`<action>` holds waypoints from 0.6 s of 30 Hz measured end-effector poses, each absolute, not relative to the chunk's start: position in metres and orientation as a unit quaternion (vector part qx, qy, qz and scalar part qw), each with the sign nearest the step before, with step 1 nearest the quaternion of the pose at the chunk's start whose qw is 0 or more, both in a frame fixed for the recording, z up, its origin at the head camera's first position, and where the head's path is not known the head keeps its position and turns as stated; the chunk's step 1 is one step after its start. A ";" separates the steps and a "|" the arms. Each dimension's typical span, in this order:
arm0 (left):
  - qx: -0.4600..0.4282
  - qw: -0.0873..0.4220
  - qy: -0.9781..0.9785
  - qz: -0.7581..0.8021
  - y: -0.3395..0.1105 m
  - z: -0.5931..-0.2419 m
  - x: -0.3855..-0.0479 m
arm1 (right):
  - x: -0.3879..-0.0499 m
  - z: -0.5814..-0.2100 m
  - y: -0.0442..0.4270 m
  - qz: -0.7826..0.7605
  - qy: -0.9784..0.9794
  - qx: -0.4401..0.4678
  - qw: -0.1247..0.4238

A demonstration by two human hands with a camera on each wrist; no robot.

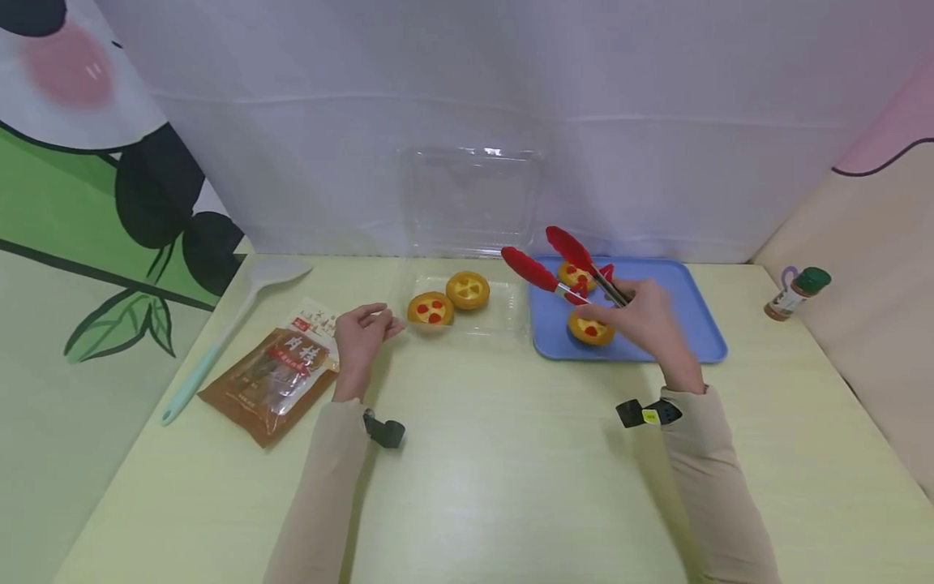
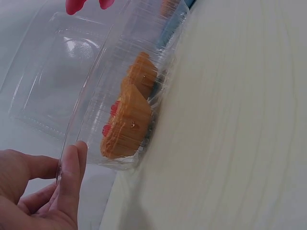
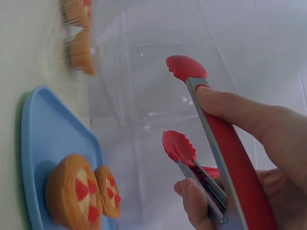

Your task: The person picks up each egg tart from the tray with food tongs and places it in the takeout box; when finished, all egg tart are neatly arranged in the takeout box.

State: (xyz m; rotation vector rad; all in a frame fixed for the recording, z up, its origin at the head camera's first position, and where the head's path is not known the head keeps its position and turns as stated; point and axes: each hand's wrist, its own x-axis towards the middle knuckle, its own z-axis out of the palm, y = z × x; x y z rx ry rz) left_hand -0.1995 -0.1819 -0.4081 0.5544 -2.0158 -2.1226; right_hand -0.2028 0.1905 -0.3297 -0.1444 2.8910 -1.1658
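Note:
My left hand (image 1: pixel 362 339) pinches the rim of a clear plastic clamshell box (image 1: pixel 507 312) at its front left corner; the left wrist view shows thumb and fingers on the thin edge. Two egg tarts sit in the box: one with red toppings (image 1: pixel 430 309), one plain yellow (image 1: pixel 468 290). My right hand (image 1: pixel 645 316) grips red-tipped tongs (image 3: pixel 235 163), held over a blue tray (image 1: pixel 682 312). The tongs' tips are spread apart with nothing between them. On the tray lie two red-topped tarts, a front one (image 1: pixel 591 331) and a back one (image 1: pixel 571 276) partly hidden by the tongs.
The box's clear lid (image 1: pixel 474 195) stands raised against the white cloth behind. At left lie a brown food packet (image 1: pixel 270 385) and a spatula-like utensil with a mint handle (image 1: pixel 197 377). A green-capped spice bottle (image 1: pixel 795 294) stands at the far right.

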 end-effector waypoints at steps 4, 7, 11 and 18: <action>0.189 0.077 -0.679 -0.706 -0.182 -0.409 -0.201 | -0.198 -0.331 0.202 -0.366 0.930 -0.036 -0.003; 0.187 0.076 -0.681 -0.704 -0.183 -0.410 -0.202 | -0.195 -0.331 0.209 -0.359 0.933 -0.028 -0.006; 0.183 0.078 -0.686 -0.700 -0.183 -0.410 -0.202 | -0.192 -0.333 0.221 -0.344 0.939 -0.016 -0.014; 0.176 0.081 -0.687 -0.701 -0.183 -0.411 -0.201 | -0.196 -0.345 0.243 -0.323 0.946 0.014 -0.018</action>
